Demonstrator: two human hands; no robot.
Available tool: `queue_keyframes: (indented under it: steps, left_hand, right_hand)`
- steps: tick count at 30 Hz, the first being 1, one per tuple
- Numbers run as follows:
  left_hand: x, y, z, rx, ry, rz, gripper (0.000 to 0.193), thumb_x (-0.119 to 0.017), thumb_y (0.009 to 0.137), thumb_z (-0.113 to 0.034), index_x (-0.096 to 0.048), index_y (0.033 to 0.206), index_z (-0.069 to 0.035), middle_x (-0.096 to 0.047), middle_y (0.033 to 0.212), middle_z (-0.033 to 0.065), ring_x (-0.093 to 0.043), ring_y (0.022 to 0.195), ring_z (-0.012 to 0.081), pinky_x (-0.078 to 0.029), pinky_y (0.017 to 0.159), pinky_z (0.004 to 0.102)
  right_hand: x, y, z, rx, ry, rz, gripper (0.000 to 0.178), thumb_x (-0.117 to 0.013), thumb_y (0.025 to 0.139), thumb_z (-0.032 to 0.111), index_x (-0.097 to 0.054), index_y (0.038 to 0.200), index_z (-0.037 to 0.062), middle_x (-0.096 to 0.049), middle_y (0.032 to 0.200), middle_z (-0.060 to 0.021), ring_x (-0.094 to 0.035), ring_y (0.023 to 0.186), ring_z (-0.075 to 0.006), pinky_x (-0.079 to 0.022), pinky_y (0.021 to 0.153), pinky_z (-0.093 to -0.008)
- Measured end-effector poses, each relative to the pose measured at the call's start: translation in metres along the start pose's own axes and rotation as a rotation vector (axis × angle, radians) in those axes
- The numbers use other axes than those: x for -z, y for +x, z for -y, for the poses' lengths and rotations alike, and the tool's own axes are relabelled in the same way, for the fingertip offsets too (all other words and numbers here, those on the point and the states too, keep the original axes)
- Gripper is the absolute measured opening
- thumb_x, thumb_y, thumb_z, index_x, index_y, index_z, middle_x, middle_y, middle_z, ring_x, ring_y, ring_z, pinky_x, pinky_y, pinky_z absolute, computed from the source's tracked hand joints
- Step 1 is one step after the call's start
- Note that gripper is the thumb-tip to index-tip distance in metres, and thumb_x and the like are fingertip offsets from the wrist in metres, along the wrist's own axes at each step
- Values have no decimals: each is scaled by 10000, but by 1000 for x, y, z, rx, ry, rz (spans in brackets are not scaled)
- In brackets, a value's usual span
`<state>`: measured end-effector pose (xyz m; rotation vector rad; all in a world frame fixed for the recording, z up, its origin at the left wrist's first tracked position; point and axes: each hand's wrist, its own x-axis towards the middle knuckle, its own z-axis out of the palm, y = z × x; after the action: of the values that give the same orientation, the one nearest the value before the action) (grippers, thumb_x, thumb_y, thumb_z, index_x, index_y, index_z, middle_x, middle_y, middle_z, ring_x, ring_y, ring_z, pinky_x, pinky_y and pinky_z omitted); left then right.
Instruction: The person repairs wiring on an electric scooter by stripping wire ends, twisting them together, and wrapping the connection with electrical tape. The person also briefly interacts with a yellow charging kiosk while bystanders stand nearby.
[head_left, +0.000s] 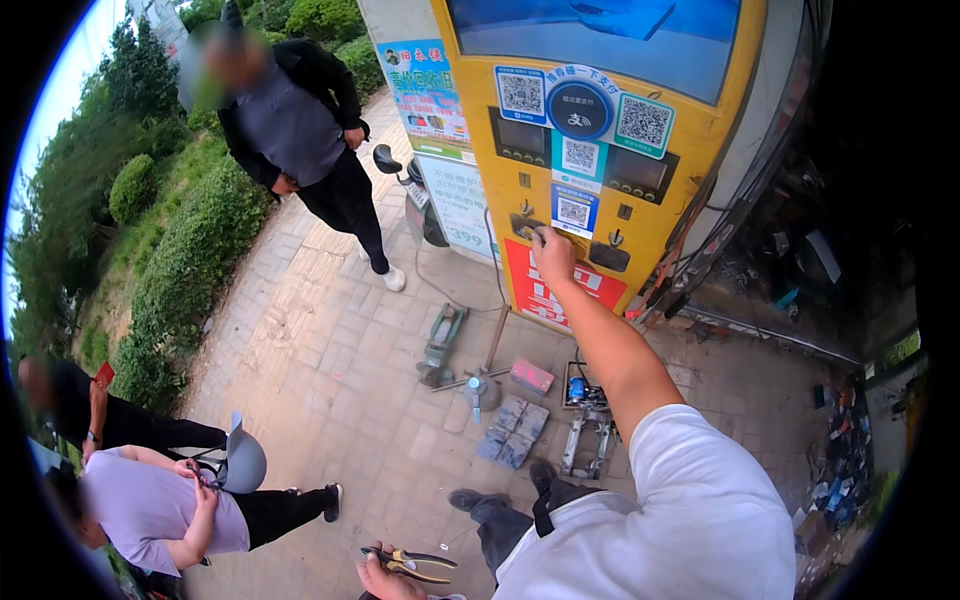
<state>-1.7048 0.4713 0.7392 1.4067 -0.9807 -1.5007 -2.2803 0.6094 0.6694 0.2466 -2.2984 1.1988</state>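
the left hand [382, 582] is holding yellow-and-black pliers [425, 562] down low, its fingers wrapping round them while the two handles are spreading apart. it is probably holding them there so they are not getting in the way of the other hand.

the right hand [553, 255] is reaching to the front of the yellow machine [600, 185], its fingers bunching close together by the dark plate [523, 222] on the left. i cannot tell if it is pinching something — the fingers are hiding that spot. the arm is stretching far, likely because the machine is standing past the shoes [543, 477].

on the paving [340, 370], a green metal tool [441, 340], a pink box [531, 377], a grey mat [513, 432] and a metal frame [588, 445] are lying near the feet — maybe so they are sitting in easy reach.

farther left, a person in a black jacket [300, 130] is standing near a scooter [430, 222], and a person in a light purple shirt [165, 500] is standing beside a grey helmet [246, 460].
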Motion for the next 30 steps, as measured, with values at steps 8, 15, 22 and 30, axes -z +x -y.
queue_keyframes:
  steps: [8, 15, 22, 30]
  left_hand:
    - [5, 5, 4, 30, -44, -34, 192, -508, 856, -40, -582, 997, 67, -634, 907, 173, -618, 806, 257, -527, 702, 376]
    - [-4, 6, -3, 24, -49, 9, 175, -507, 853, -22, -577, 989, 65, -636, 902, 172, -618, 793, 255, -523, 707, 372]
    - [-8, 3, -10, 4, -67, 12, 171, -508, 852, -15, -553, 994, 70, -635, 904, 181, -617, 783, 258, -526, 695, 380]
    - [-1, 7, -4, 19, -78, 19, 176, -510, 853, -26, -558, 983, 83, -630, 892, 193, -612, 764, 262, -525, 650, 379]
  right_hand:
    - [-16, 0, -9, 29, -111, -24, 121, -612, 851, 224, -660, 881, 118, -663, 767, -165, -637, 726, -384, -503, 649, -488]
    - [-19, -3, -4, 28, -85, -70, 99, -617, 846, 219, -663, 871, 135, -662, 762, -158, -636, 727, -384, -504, 640, -482]
    - [-21, -4, -8, 38, -70, -106, 88, -625, 840, 207, -661, 869, 133, -661, 760, -154, -636, 719, -377, -507, 638, -474]
    - [-20, -2, -9, 36, -91, -102, 97, -624, 842, 206, -658, 878, 123, -660, 770, -159, -633, 718, -381, -508, 639, -474]
